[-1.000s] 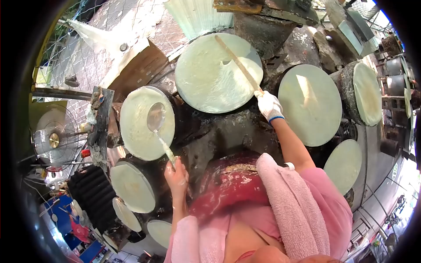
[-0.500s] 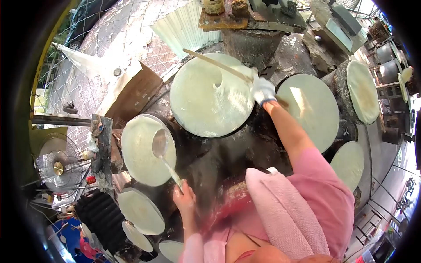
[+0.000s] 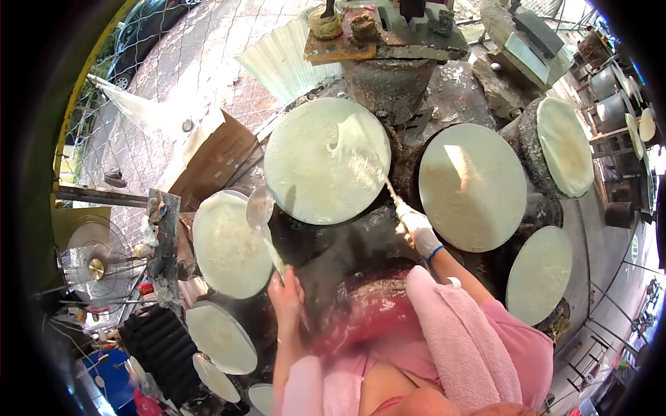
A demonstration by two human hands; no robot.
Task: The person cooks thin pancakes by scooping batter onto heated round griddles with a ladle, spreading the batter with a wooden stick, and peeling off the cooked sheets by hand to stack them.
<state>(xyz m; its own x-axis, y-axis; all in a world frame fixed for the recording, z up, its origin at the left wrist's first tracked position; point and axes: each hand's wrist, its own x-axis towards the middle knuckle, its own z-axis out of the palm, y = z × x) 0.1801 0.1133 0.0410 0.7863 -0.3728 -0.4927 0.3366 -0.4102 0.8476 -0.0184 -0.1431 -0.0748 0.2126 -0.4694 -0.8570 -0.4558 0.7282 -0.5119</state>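
My left hand [image 3: 286, 295] is closed round the handle of a ladle [image 3: 260, 206]. The ladle's bowl hangs between the left round pan [image 3: 232, 246] and the middle round pan [image 3: 312, 159], both coated pale. My right hand [image 3: 418, 232], in a white glove with a blue cuff, grips a thin wooden stick [image 3: 391, 187] at the near right edge of the middle pan. Most of the stick is foreshortened or hidden. On that pan, a wet, ragged-edged patch of pale batter [image 3: 357, 139] lies toward the upper right.
To the right stand another coated round pan [image 3: 472, 201], a tilted pale disc [image 3: 565, 149] and a lower one [image 3: 540, 277]. More pale discs [image 3: 222, 338] are at lower left. A fan [image 3: 96, 269], a cardboard box [image 3: 215, 156] and a cluttered stand [image 3: 388, 45] surround the work area.
My right hand has drawn back toward me from the middle pan's right side, bringing the stick to its near edge. The ladle's bowl has shifted slightly right and up, off the left pan.
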